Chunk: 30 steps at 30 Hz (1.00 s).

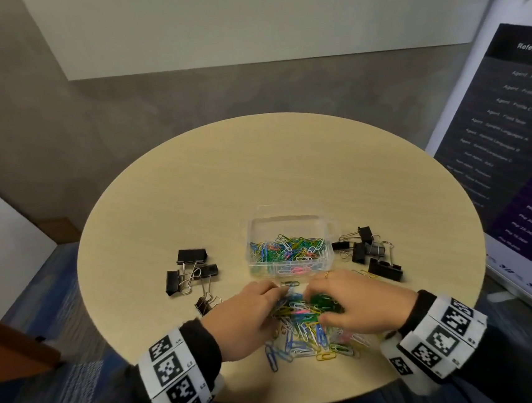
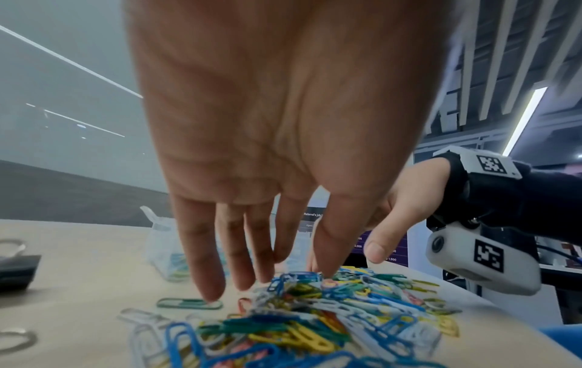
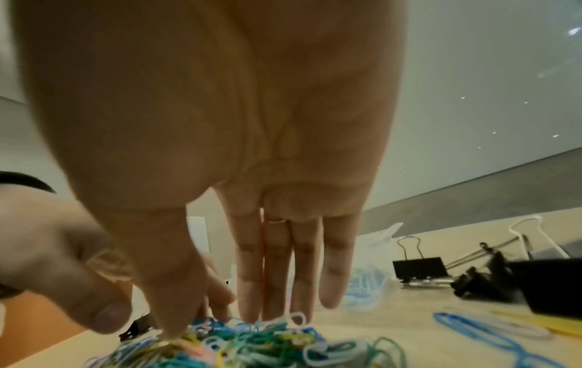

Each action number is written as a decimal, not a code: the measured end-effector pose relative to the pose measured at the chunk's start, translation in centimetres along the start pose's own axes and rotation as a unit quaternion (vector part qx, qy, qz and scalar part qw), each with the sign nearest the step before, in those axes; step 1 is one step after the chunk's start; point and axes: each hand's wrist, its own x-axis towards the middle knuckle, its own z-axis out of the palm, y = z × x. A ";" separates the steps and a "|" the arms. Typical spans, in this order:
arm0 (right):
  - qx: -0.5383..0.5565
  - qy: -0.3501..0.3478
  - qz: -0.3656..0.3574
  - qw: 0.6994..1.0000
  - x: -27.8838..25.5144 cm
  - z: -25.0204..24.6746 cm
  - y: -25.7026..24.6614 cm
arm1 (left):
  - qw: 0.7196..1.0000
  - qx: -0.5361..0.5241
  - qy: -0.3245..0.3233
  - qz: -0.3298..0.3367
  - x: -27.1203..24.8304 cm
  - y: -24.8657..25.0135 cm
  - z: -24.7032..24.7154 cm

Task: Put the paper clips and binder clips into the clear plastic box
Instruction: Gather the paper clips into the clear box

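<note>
A heap of coloured paper clips (image 1: 306, 327) lies near the front of the round table (image 1: 255, 176). My left hand (image 1: 274, 301) and right hand (image 1: 316, 303) sit over the heap from either side, fingertips nearly meeting. In the left wrist view my left hand (image 2: 267, 283) has straight fingers reaching down onto the pile (image 2: 315, 323). The right wrist view shows my right hand (image 3: 226, 323) the same way, straight fingers touching the clips (image 3: 252, 343). Just behind the hands stands the clear plastic box (image 1: 290, 251), open, with many clips inside.
Black binder clips lie in one group left of the box (image 1: 190, 270) and another on its right (image 1: 370, 249), the right group also in the right wrist view (image 3: 419, 269). A printed banner (image 1: 512, 145) stands off the table's right side.
</note>
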 end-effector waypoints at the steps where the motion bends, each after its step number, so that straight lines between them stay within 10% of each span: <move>1: 0.001 0.013 0.004 1.000 0.0 -0.2 0.0 | 1.000 0.005 0.007 0.001 0.0 -0.1 -0.1; 13: 0.011 0.014 -0.013 1.000 -0.4 0.0 0.5 | 1.000 0.009 -0.007 0.002 -0.7 -0.1 -0.5; 18: -0.017 0.080 0.112 0.990 -3.8 -1.1 2.7 | 0.998 0.009 0.017 -0.060 -3.6 -1.2 -1.3; 23: -0.012 -0.004 0.215 0.976 -5.8 -0.4 3.8 | 0.994 -0.017 -0.027 -0.100 -4.4 -1.4 -0.7; 30: 0.031 -0.028 0.200 0.979 -4.1 0.1 3.1 | 0.996 -0.020 -0.037 -0.077 -2.0 -0.5 -0.6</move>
